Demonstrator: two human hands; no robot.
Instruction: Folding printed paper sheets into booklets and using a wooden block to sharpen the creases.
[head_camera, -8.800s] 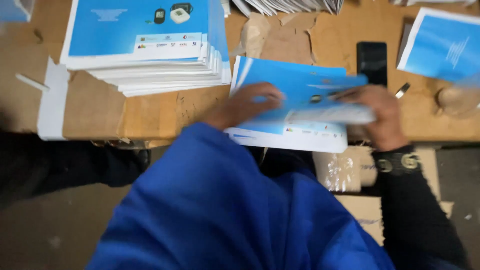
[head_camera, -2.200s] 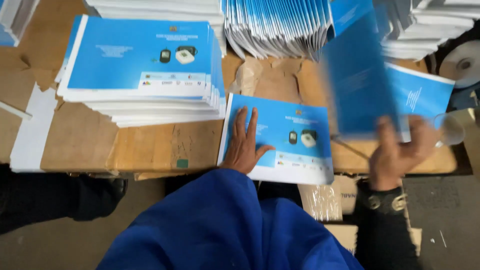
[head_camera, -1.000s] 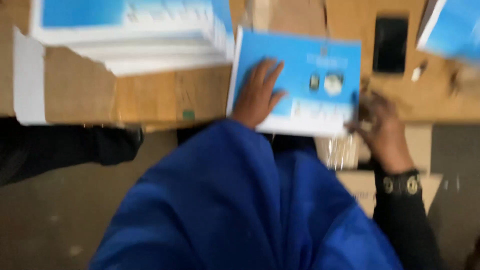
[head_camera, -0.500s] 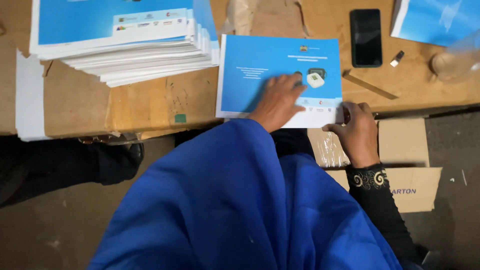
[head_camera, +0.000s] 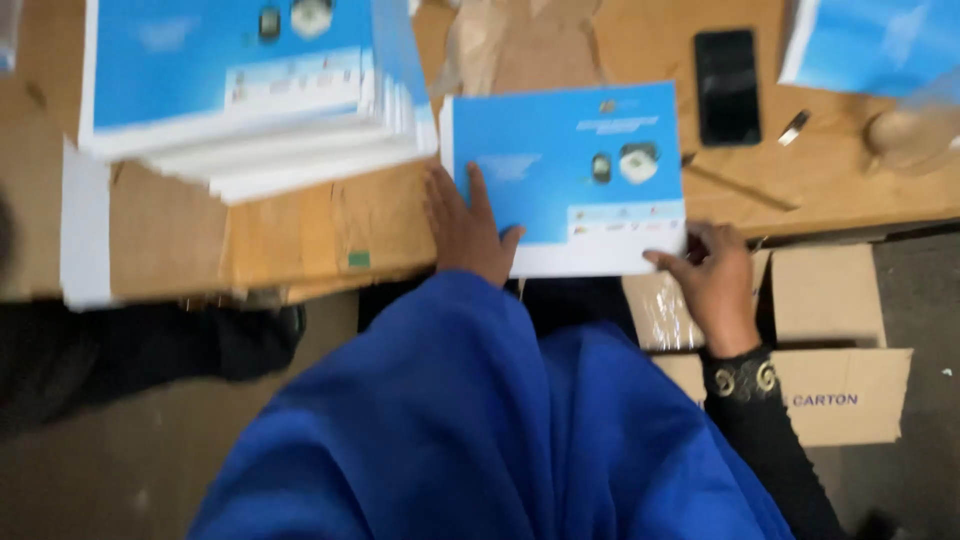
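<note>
Squarely before the person, a blue and white printed sheet lay flat on the brown wooden table, its near white margin reaching the table's front edge; the left hand rested open and flat at the sheet's lower left corner, fingers spread and pointing away from the body, partly on the sheet and partly on the bare wood, gripping nothing; the right hand sat at the lower right corner, its fingertips touching the white margin, though whether they pinched the edge or merely pressed it could not be told, as the picture was blurred. Left of the sheet, and just beside it, a thick stack of like sheets stood fanned and slightly askew; a narrow white strip lay along the table left of the stack. Beyond the sheet lay crumpled brown paper; to its right, a black phone lay face up, with a small metal piece near it and another blue sheet at the far right corner. Below the table's edge, under the right hand, stood an open cardboard carton; the person's blue garment filled the foreground.
</note>
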